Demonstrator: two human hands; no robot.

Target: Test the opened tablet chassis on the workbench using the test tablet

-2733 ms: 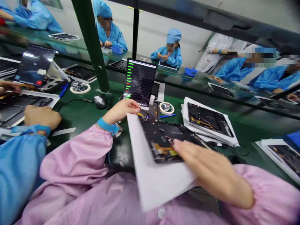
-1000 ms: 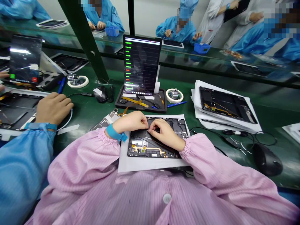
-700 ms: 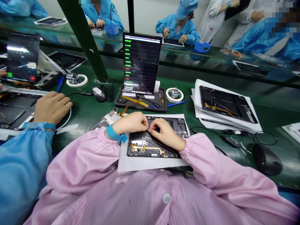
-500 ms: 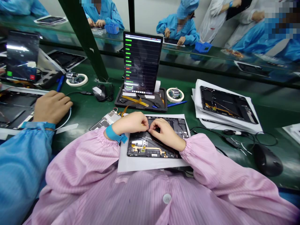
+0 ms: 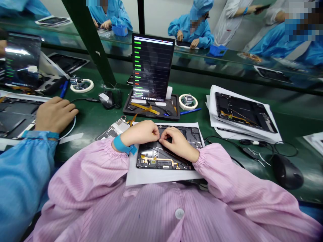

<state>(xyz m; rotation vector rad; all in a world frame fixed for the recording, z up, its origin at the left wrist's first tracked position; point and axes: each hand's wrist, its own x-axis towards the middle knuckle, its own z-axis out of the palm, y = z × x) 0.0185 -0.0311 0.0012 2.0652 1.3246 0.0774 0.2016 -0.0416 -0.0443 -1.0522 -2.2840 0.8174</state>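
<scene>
An opened tablet housing (image 5: 161,162) lies on white paper (image 5: 146,178) in front of me, with gold flex cable along its near edge. Over its upper part my left hand (image 5: 142,132) has its fingers pinched together, a blue band round the wrist. My right hand (image 5: 176,143) meets it there, thumb and fingers also pinched; whatever is between the fingertips is too small to make out. Left of the housing lies a circuit board (image 5: 116,128) with a gold ribbon. Behind stands a lit tablet (image 5: 152,67) in a black holder (image 5: 151,116), showing green and red text lines.
To the right are stacked papers with another housing (image 5: 244,112), cables and a black mouse (image 5: 287,171). A tape roll (image 5: 188,102) and blue pen (image 5: 190,111) lie behind. At left, a co-worker's hand (image 5: 55,114) rests by another housing. People sit beyond the green divider.
My hands keep almost the same place and pinch. The co-worker's tablet screen at left now shows green text lines. In the back, a person in white has moved a dark object.
</scene>
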